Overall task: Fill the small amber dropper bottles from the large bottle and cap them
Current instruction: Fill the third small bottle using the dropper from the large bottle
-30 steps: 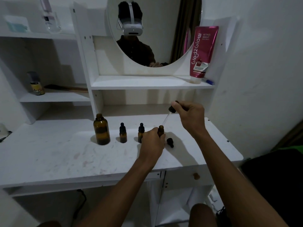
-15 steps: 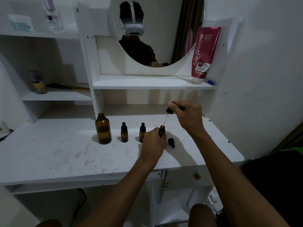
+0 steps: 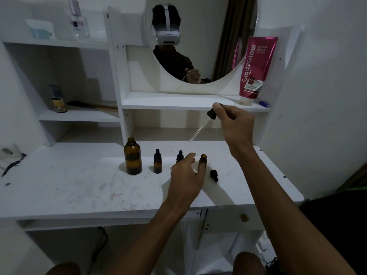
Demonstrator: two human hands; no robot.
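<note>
The large amber bottle (image 3: 132,158) stands uncapped on the white desk (image 3: 79,185). To its right are a capped small amber bottle (image 3: 157,161) and a second capped one (image 3: 179,155), partly hidden by my left hand (image 3: 186,175). That hand hovers with fingers spread beside the open small bottle (image 3: 203,160), one fingertip near its base. A loose black dropper cap (image 3: 214,175) lies to the right of it. My right hand (image 3: 233,124) pinches the black bulb of a glass dropper (image 3: 202,126), raised well above the open bottle, tip pointing down-left.
A shelf (image 3: 194,104) over the desk carries a pink tube (image 3: 256,70) below a round mirror (image 3: 200,36). Left shelves hold a small jar (image 3: 58,101), a clear perfume bottle (image 3: 79,22) and a brush handle. The desk's front edge is near my knees.
My left hand has let go of the open small bottle and spread its fingers. My right hand has lifted the dropper higher and away from the bottle's mouth.
</note>
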